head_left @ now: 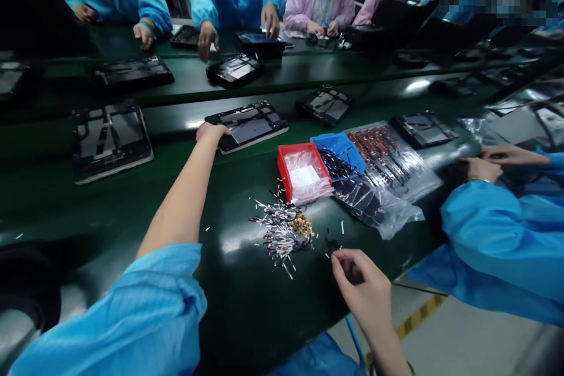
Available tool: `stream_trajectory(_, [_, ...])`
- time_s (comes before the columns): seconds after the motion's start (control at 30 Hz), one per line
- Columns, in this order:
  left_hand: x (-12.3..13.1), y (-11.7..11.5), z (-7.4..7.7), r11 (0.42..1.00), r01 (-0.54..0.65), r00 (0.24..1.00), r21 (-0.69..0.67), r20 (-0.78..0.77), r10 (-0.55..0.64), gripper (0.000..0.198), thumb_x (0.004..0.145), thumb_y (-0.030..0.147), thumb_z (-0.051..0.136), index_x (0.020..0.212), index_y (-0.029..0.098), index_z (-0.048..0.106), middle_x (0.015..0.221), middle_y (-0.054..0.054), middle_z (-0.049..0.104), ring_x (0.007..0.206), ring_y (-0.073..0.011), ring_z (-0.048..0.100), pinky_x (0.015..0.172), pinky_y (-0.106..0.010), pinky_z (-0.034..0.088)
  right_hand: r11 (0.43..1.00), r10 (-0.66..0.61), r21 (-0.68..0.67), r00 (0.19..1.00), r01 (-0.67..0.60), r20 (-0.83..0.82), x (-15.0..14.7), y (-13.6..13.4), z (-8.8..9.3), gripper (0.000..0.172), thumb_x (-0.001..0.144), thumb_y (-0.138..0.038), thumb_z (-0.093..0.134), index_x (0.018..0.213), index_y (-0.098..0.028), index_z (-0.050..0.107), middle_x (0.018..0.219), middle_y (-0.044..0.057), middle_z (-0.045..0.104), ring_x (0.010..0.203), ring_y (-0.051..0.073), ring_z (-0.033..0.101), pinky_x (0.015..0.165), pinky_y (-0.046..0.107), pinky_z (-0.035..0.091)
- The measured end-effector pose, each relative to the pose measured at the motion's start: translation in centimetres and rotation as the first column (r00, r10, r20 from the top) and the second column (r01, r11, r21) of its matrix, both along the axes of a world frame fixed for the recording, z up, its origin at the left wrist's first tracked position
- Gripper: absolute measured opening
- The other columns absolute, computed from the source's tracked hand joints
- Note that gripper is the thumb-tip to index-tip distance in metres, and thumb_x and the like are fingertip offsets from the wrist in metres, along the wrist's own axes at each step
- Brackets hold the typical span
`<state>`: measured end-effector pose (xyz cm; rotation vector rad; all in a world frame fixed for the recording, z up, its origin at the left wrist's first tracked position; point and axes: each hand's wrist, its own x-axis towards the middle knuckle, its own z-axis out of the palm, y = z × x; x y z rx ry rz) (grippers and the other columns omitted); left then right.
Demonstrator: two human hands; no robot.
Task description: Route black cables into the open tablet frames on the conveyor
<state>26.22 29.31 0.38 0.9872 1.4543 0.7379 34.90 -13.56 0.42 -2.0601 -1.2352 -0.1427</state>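
Note:
My left hand [213,131] reaches across the bench and grips the left end of an opened tablet [253,126], its thumb over the edge and its inner parts facing up. Close to the front edge of the bench, my right hand [368,282] is closed in a pinch between thumb and forefinger. A small dark piece [332,244] lies at those fingertips; whether it is held I cannot tell. Left of my right hand is a loose heap of short black-and-silver cables [279,235] with gold-coloured ends [303,226].
Behind the heap stand a red bin [282,173] with clear plastic and a blue bin [359,155] of black cables. Bagged strips [383,153] lie beside them. More opened tablets [110,138] rest along the green bench [176,211]. A co-worker's sleeve [493,229] is at right; others sit opposite.

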Motion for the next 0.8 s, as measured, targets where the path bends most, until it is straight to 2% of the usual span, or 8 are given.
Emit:
stream_trajectory(0.13, [-0.1,-0.1,1.1,0.995,0.008,0.999,-0.098,0.048,-0.004,0.023,0.073,0.017,0.075,0.089,0.011,0.060,0.080,-0.004,0.062,0.071,-0.0152,0.061,0.064,-0.029,0.055,0.999,0.024,0.033,1.000,-0.025,0.020,0.4,0.1,-0.4,0.011,0.084,-0.022,0.057,0.074,-0.021,0.062,0.055,-0.004,0.053,0.045,0.010,0.048,0.045,0.022,0.043])
stream_trajectory(0.23, [0.3,-1.2,1.6,0.985,0.062,0.984,-0.163,0.173,-0.033,0.027,0.072,0.028,0.078,0.084,0.011,0.061,0.075,-0.010,0.063,0.068,-0.0193,0.062,0.058,-0.030,0.055,0.998,0.043,0.039,0.999,-0.044,0.027,0.4,0.2,-0.6,0.011,0.084,-0.021,0.057,0.074,-0.021,0.061,0.055,-0.004,0.052,0.044,0.009,0.047,0.045,0.022,0.042])
stream_trajectory(0.33, [0.9,-3.1,1.9,0.974,0.114,0.957,-0.194,0.286,-0.054,0.023,0.073,0.026,0.076,0.083,0.010,0.062,0.075,-0.013,0.064,0.071,-0.0219,0.065,0.056,-0.029,0.054,0.996,0.068,0.057,0.997,-0.070,0.034,0.1,0.2,-0.6,0.010,0.085,-0.020,0.057,0.075,-0.021,0.061,0.055,-0.004,0.050,0.045,0.009,0.047,0.045,0.021,0.042])
stream_trajectory(0.43, [0.3,-5.4,2.6,0.984,0.082,0.933,-0.160,0.360,-0.019,0.009,0.080,0.016,0.066,0.084,0.010,0.061,0.071,-0.004,0.062,0.063,-0.0133,0.061,0.055,-0.022,0.050,0.989,0.112,0.091,0.993,-0.116,0.038,-0.4,0.2,-0.4,0.008,0.084,-0.017,0.058,0.077,-0.021,0.060,0.057,-0.004,0.050,0.046,0.009,0.047,0.046,0.022,0.042])
stream_trajectory(0.5, [-2.0,-7.4,3.4,0.993,0.010,0.917,-0.114,0.397,0.037,0.002,0.081,0.012,0.061,0.080,0.011,0.060,0.066,-0.001,0.060,0.056,-0.0092,0.057,0.052,-0.018,0.047,0.980,0.160,0.115,0.987,-0.163,0.035,-0.8,0.3,-0.1,0.009,0.083,-0.014,0.058,0.079,-0.022,0.059,0.059,-0.004,0.051,0.049,0.010,0.047,0.048,0.022,0.043])
stream_trajectory(0.63, [-10.1,-14.3,4.6,0.986,-0.155,0.892,-0.064,0.419,0.167,0.006,0.075,0.008,0.058,0.071,0.011,0.061,0.061,-0.001,0.060,0.049,-0.0076,0.053,0.042,-0.014,0.040,0.939,0.283,0.187,0.958,-0.287,0.052,-1.7,1.1,0.7,0.014,0.081,-0.007,0.059,0.082,-0.021,0.059,0.062,-0.002,0.057,0.053,0.011,0.052,0.049,0.023,0.044])
stream_trajectory(0.73, [-16.0,-22.0,4.4,0.967,-0.246,0.875,-0.069,0.413,0.253,0.004,0.073,0.010,0.060,0.073,0.013,0.063,0.063,0.001,0.062,0.048,-0.0076,0.054,0.040,-0.014,0.041,0.888,0.383,0.239,0.920,-0.392,0.084,-2.7,2.4,1.1,0.017,0.080,-0.003,0.060,0.084,-0.020,0.059,0.073,0.001,0.067,0.061,0.012,0.059,0.054,0.025,0.049])
stream_trajectory(0.8, [-18.8,-27.4,3.5,0.952,-0.287,0.860,-0.106,0.409,0.305,0.008,0.068,0.013,0.068,0.074,0.015,0.063,0.070,0.000,0.066,0.054,-0.0101,0.059,0.041,-0.016,0.045,0.842,0.444,0.284,0.888,-0.459,0.119,-3.6,3.5,1.1,0.019,0.079,-0.001,0.060,0.084,-0.020,0.059,0.076,0.003,0.069,0.067,0.014,0.063,0.060,0.027,0.052])
